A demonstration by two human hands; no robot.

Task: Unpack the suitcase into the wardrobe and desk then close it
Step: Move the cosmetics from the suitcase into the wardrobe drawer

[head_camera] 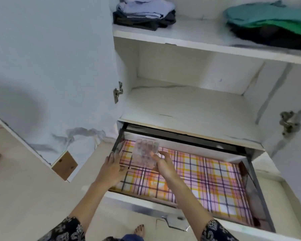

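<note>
The wardrobe is standing open, with folded clothes sitting on its upper shelf. Its drawer is sticking out toward the person, showing a plaid liner.

A clear case of small vials is hovering over the drawer's left rear part. The right grip is holding it, with the fingers curling round its near right edge. The left grip is lying flat with straight fingers at the drawer's left side and is holding nothing.

The case's long axis is running from the person toward the drawer's back. Its broad face is turning up to the camera, and the vial rows are lying across it.

To set it down well, the person should probably be:
- lowering it level so the vials are not shifting
- keeping that axis parallel to the drawer's side
- laying it flat on the liner, near the left rear corner
- keeping the left grip clear of the rail
</note>
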